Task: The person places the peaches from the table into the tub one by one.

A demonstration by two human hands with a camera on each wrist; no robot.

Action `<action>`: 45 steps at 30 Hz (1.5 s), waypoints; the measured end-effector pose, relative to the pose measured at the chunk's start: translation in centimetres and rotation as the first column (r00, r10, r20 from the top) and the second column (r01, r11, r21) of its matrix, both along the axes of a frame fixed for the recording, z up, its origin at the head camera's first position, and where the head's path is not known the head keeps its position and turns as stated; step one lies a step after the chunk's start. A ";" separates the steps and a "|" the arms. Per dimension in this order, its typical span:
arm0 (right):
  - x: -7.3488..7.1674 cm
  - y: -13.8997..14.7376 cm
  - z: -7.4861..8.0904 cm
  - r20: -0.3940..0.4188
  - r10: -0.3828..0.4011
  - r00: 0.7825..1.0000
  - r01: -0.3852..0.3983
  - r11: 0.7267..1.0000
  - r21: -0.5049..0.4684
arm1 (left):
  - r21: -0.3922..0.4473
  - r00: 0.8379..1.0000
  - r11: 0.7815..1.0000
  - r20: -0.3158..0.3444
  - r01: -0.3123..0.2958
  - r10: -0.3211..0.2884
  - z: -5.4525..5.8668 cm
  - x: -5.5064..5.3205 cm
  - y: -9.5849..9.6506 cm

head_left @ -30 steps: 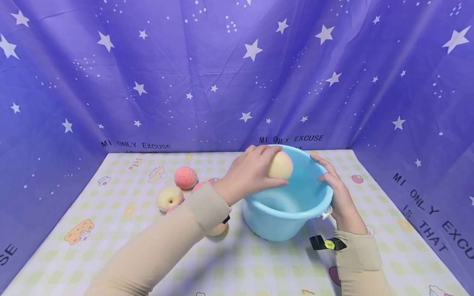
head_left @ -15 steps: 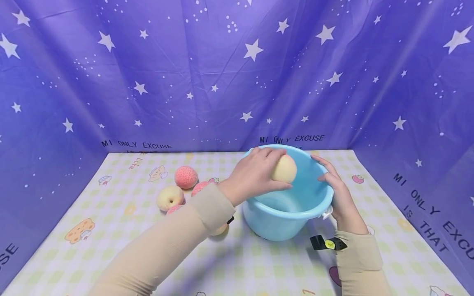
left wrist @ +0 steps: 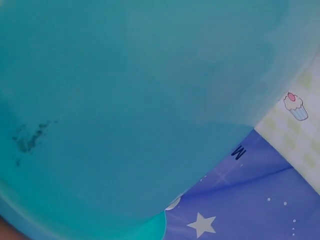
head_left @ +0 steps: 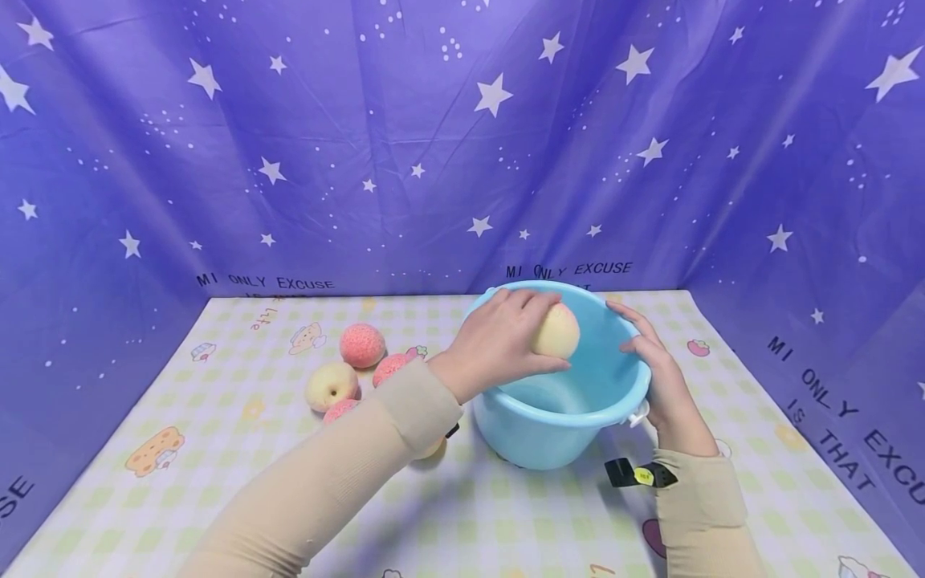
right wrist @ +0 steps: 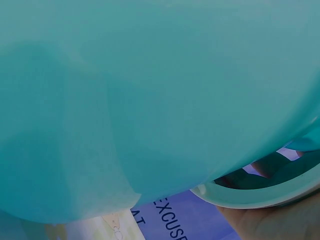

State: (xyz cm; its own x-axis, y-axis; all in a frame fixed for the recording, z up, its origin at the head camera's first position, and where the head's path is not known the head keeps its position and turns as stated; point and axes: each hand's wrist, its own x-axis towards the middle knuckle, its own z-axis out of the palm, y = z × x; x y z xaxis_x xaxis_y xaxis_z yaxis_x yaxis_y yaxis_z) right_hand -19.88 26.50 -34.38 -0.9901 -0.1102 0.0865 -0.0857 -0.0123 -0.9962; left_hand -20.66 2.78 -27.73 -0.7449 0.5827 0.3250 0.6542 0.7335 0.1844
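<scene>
My left hand [head_left: 499, 337] grips a pale yellow peach [head_left: 558, 332] over the mouth of a light blue bucket [head_left: 535, 437], the fingers on top and the thumb below. My right hand [head_left: 668, 385] holds the bucket's right rim, beside a white handle joint [head_left: 637, 414]. The bucket stands on the table. Its blue wall [left wrist: 140, 100] fills most of the left wrist view, where the peach is out of sight. In the right wrist view the bucket's side [right wrist: 150, 110] takes up most of the picture, and part of the right hand [right wrist: 280, 222] shows at the lower right.
Left of the bucket lie several peaches, among them a red one [head_left: 362, 346], a yellow one [head_left: 332, 388] and another red one [head_left: 391, 368]; the left sleeve [head_left: 340, 482] partly covers the group. A checked cloth [head_left: 217, 449] covers the table, and a purple star-patterned curtain [head_left: 405, 144] encloses it.
My left hand has shifted slightly right with the peach, further over the bucket's opening, and then stayed nearly still. The right hand and bucket have not moved.
</scene>
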 end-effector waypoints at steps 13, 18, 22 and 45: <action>0.0 -0.1 0.0 -0.008 0.005 1.000 -0.005 1.000 0.004 | -0.053 0.996 0.998 -0.086 0.015 -0.019 -0.2 -0.1 0.2; 0.0 -0.1 0.0 -0.010 0.006 1.000 -0.005 1.000 0.003 | -0.067 0.996 0.998 -0.089 0.010 -0.016 -0.2 0.0 0.2; 0.0 -0.1 0.0 -0.012 0.007 1.000 -0.007 1.000 0.001 | -0.066 0.996 0.998 -0.087 0.012 -0.017 -0.3 -0.1 0.2; 0.0 0.0 0.0 -0.001 0.000 1.000 0.000 1.000 0.014 | -0.072 1.000 0.997 -0.022 -0.013 0.012 0.3 -0.2 0.2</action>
State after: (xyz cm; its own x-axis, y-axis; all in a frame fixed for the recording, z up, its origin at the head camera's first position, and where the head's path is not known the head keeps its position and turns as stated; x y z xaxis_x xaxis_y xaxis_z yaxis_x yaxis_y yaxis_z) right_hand -19.84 26.46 -34.33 -0.9901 -0.1109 0.0862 -0.0870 0.0016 -0.9962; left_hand -20.84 2.95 -27.43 -0.7453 0.5959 0.2989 0.6483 0.7524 0.1167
